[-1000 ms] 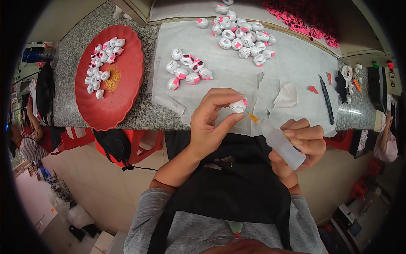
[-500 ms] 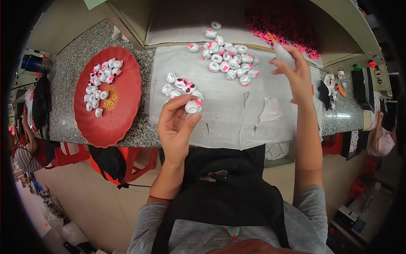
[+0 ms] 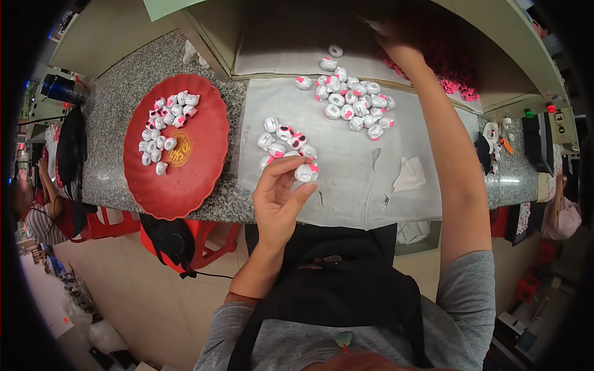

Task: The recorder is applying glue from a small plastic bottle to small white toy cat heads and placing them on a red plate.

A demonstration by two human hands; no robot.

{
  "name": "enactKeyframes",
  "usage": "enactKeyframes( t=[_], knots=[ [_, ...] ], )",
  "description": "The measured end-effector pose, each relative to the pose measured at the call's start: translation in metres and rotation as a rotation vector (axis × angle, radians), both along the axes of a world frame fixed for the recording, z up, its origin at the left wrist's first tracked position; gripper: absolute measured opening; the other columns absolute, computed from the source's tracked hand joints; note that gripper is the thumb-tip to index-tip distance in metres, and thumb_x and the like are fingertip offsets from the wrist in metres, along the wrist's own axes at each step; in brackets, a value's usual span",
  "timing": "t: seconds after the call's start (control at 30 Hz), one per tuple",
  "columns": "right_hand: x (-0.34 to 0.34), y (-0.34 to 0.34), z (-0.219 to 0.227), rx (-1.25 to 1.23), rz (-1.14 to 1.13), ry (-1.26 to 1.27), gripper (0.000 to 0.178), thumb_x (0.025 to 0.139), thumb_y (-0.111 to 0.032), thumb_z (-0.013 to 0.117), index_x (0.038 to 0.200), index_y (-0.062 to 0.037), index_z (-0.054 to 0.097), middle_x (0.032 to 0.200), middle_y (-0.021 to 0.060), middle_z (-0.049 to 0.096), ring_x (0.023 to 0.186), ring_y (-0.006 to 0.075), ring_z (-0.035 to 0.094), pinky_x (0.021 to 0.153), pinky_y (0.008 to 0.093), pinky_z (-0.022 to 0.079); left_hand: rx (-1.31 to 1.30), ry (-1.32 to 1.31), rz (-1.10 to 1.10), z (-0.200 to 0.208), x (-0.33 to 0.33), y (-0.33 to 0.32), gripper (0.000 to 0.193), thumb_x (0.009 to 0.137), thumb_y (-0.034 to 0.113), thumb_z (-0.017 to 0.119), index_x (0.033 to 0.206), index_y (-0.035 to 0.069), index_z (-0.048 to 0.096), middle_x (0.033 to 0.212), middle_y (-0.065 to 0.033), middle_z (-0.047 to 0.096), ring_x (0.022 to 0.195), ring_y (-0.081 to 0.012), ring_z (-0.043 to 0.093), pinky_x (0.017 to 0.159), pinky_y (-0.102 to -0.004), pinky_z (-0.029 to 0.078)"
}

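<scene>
Near the front of the white sheet (image 3: pixel 334 204), my left hand (image 3: pixel 276 204) pinches a small white cat-head piece (image 3: pixel 305 174) with a pink bow between thumb and fingertips. Several similar pieces (image 3: pixel 297 141), some with dark glasses shapes, lie just beyond it. My right hand (image 3: pixel 402 54) reaches far into the shadowed shelf space, holding a white squeeze bottle (image 3: pixel 378 27) with a thin orange tip; its fingers are partly lost in the dark. Right beside that hand is a heap of small pink parts (image 3: pixel 459 86). A larger group of white pieces (image 3: pixel 365 105) sits at the back middle.
A red scalloped plate (image 3: pixel 179 201) with several white pieces stands on the speckled counter (image 3: pixel 111 148) at left. A crumpled white cloth (image 3: pixel 409 174) lies on the sheet's right. Shelf walls (image 3: pixel 213 37) rise at the back. A red stool (image 3: pixel 213 244) stands below.
My right hand has moved away from me, with the bottle, from above the sheet into the shelf space. My left hand keeps its pinch on the cat-head piece. The whole view has shifted slightly.
</scene>
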State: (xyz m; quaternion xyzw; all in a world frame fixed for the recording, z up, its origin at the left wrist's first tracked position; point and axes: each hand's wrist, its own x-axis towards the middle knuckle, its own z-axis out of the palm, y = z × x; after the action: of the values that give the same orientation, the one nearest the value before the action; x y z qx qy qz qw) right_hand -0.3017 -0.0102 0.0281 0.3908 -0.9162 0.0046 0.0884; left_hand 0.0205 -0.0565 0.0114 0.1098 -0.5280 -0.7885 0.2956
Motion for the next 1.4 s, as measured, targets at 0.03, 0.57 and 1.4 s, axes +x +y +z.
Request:
enactKeyframes(
  t=[0.03,0.57,1.4],
  knots=[
    [-0.003,0.011,-0.001,-0.221,0.044,-0.03,0.033,0.071,-0.019,0.053,0.103,-0.0109,0.048,0.084,0.0118,0.055,0.077,0.0279,0.053,0.067,0.0334,0.042,0.004,-0.005,0.004,0.0,-0.002,0.0,0.033,0.067,-0.007,0.056,0.097,-0.002,0.043,0.099,-0.0108,0.046,0.094,-0.0175,0.046,0.083,-0.0278,0.035],
    [0.133,0.109,0.037,-1.119,0.016,-0.997,0.008,0.066,-0.002,0.056,0.071,0.0011,0.051,0.063,0.0062,0.05,0.051,0.0088,0.045,0.047,0.0198,0.035,-0.015,-0.009,-0.11,0.001,-0.012,0.025,0.032,0.068,-0.007,0.055,0.098,-0.002,0.044,0.098,-0.0114,0.048,0.088,-0.0144,0.048,0.076,-0.0246,0.039],
    [0.238,0.123,0.0,-1.585,-0.023,-1.611,0.009,0.067,0.004,0.056,0.072,0.0006,0.05,0.072,0.0083,0.049,0.057,0.0108,0.049,0.043,0.0201,0.041,-0.509,-0.052,-0.06,0.011,-0.02,0.053,0.028,0.062,-0.007,0.057,0.089,-0.002,0.053,0.092,-0.0121,0.053,0.085,-0.0213,0.052,0.071,-0.0272,0.042]
  ],
)
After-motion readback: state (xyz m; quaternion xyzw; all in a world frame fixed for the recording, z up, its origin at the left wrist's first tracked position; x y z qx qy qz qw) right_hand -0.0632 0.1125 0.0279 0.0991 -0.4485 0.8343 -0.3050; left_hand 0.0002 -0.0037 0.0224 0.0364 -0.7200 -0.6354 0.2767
